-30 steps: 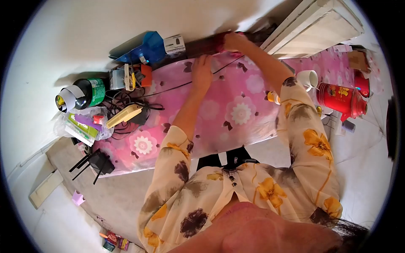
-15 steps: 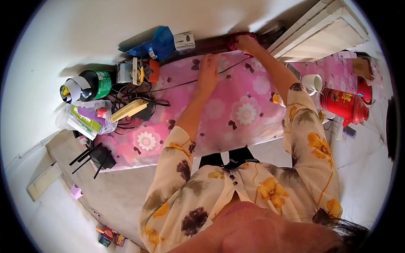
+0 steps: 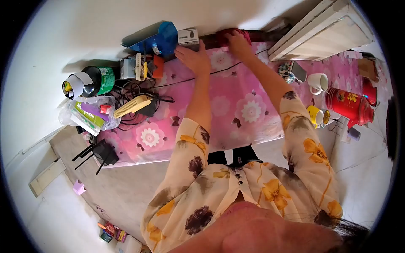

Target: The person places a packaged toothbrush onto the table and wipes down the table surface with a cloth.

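Note:
My right hand presses on a dark red cloth at the back edge of the table, by the wall, its fingers curled into the fabric. To the left, my left hand has its fingers apart and holds nothing; its fingertips are beside a small white box. A blue plastic holder stands just left of that box. Under both forearms lies a pink flowered tablecloth, with a thin black cable running across it.
On the left are a dark jar, tangled cords, a cream handset, a plastic bag with packets and a black router. To the right stand a white mug, a yellow cup, a red thermos and a leaning white panel.
My left hand has moved left and back to beside the white box, its fingers spreading. My right hand has shifted left with the red cloth. A patterned item and the yellow cup have come into sight.

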The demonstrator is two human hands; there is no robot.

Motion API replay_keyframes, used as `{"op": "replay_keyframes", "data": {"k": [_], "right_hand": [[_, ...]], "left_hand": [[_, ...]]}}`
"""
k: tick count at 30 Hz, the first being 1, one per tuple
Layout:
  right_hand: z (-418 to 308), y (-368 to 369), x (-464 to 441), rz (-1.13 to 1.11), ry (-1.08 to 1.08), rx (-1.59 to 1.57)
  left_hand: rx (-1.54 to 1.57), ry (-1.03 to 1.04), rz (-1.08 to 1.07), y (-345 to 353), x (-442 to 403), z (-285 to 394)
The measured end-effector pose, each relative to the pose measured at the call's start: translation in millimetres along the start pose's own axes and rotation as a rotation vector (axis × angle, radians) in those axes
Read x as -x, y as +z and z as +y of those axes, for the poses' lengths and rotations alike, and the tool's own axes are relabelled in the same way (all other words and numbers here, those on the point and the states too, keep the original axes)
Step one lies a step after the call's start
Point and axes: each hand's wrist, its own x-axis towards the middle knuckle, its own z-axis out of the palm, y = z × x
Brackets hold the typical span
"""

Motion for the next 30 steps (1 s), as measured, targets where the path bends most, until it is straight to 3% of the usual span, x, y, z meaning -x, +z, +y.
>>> {"op": "replay_keyframes", "data": {"k": [2,3,5,9,11,13,14,17,20,23,26,30], "right_hand": [[-27,34,-10,0.209,-0.247,0.038],[-39,40,-13,0.214,-0.245,0.031],[-56,45,-15,0.109,-0.431,-0.017],[-45,-10,0,0.175,-0.364,0.11],[-46,-15,-5,-0.057,-0.252,0.045],[-60,16,-25,-0.046,-0.352,0.066],[-68,33,-32,-0.028,-0.45,0.084],[-90,11,-33,-0.213,-0.366,0.146],[-70,-1,-18,-0.126,-0.22,0.011],[-46,-10,-24,-0.161,-0.219,-0.104],[-74,41,-35,-0.114,-0.364,-0.144],[-114,21,-35,-0.134,-0.359,-0.093]], "left_hand": [[0.051,0.184,0.09,0,-2,-10],[0.047,0.191,0.091,-11,-3,-6],[0.335,0.174,-0.076,-54,8,9],[0.278,0.203,-0.129,-120,42,6],[0.338,0.191,-0.129,-149,61,-3],[0.497,0.108,-0.311,-167,83,-21],[0.488,0.099,-0.302,-173,91,-27],[0.509,0.0,-0.322,-175,104,-33],[0.424,0.091,-0.25,-169,95,-32],[0.261,0.209,-0.207,-176,77,-33],[0.301,0.133,-0.202,-164,76,-54],[0.263,0.111,-0.22,-154,58,-37]]}}
